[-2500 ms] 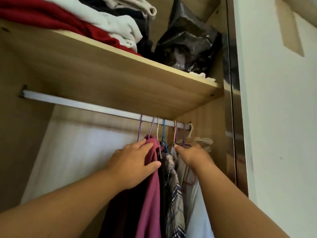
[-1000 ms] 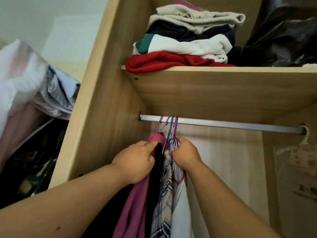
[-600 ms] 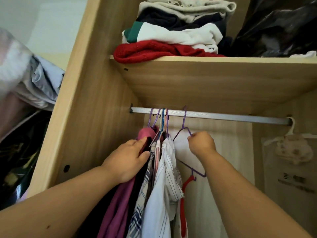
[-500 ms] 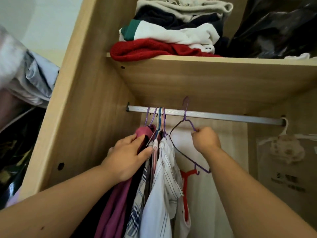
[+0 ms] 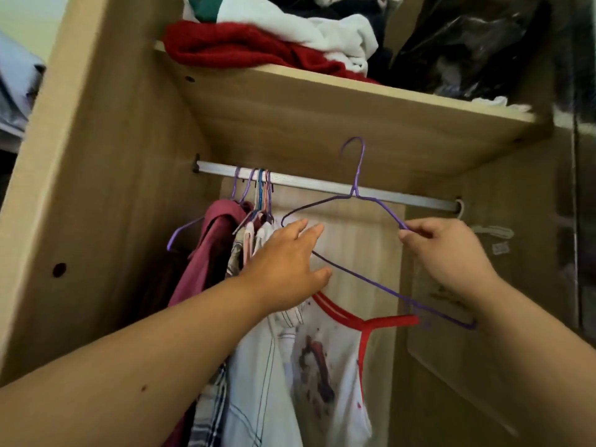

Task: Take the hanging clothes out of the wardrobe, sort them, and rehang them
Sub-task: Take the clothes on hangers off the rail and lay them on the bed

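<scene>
Purple hanger (image 5: 353, 192): hook held clear above rail (image 5: 306, 182), shoulder pinched by right hand (image 5: 448, 256), apparently for removal. Left hand (image 5: 283, 269): fingers extended beside red-trimmed top (image 5: 322, 366), likely to steady it.

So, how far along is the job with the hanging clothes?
Done: one purple wire hanger is off the rail, its hook above it. In hand: the right hand pinches that hanger; the open left hand reaches toward it. Left: the maroon garment and other clothes hang bunched at the rail's left end; no sorting shows.
</scene>
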`<action>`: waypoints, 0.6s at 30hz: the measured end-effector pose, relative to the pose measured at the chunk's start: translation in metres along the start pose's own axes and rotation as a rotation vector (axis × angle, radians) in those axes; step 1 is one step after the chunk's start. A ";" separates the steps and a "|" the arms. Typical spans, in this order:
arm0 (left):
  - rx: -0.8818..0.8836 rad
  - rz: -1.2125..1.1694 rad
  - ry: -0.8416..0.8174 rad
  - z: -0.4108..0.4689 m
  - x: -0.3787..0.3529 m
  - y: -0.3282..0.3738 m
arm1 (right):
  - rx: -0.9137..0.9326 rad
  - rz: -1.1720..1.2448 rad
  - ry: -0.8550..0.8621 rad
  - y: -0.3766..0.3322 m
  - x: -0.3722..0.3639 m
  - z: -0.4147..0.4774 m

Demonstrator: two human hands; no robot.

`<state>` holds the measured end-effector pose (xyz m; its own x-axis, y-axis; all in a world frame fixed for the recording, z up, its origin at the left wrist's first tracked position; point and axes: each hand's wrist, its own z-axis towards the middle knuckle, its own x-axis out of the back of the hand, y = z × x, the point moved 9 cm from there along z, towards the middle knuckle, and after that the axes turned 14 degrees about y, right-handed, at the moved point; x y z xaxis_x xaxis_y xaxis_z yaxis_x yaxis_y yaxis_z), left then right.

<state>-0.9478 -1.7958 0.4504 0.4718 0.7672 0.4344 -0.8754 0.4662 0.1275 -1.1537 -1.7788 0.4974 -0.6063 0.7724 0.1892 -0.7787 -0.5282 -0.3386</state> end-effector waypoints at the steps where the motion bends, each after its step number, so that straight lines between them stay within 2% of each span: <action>1: 0.009 -0.034 -0.016 -0.001 -0.008 0.003 | 0.011 -0.004 0.001 0.002 0.011 -0.007; 6: -0.026 -0.139 0.024 -0.012 -0.037 0.019 | -0.012 -0.046 -0.075 0.011 0.055 -0.059; 9: -0.137 -0.210 0.024 -0.025 -0.057 0.038 | -0.088 -0.087 -0.085 0.008 0.083 -0.103; 13: -0.279 -0.437 -0.060 -0.066 -0.083 0.066 | -0.246 -0.311 -0.068 0.004 0.118 -0.175; 15: -0.350 -0.597 -0.184 -0.100 -0.095 0.082 | -0.363 -0.403 -0.053 0.000 0.136 -0.221; 18: -0.374 -0.917 -0.516 -0.169 -0.103 0.098 | -0.512 -0.567 0.031 -0.016 0.163 -0.300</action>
<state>-1.0648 -1.7546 0.2670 0.7468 -0.1695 0.6431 -0.0906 0.9320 0.3508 -1.1916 -1.5387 0.2566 -0.1253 0.8899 0.4385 -0.7926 0.1761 -0.5838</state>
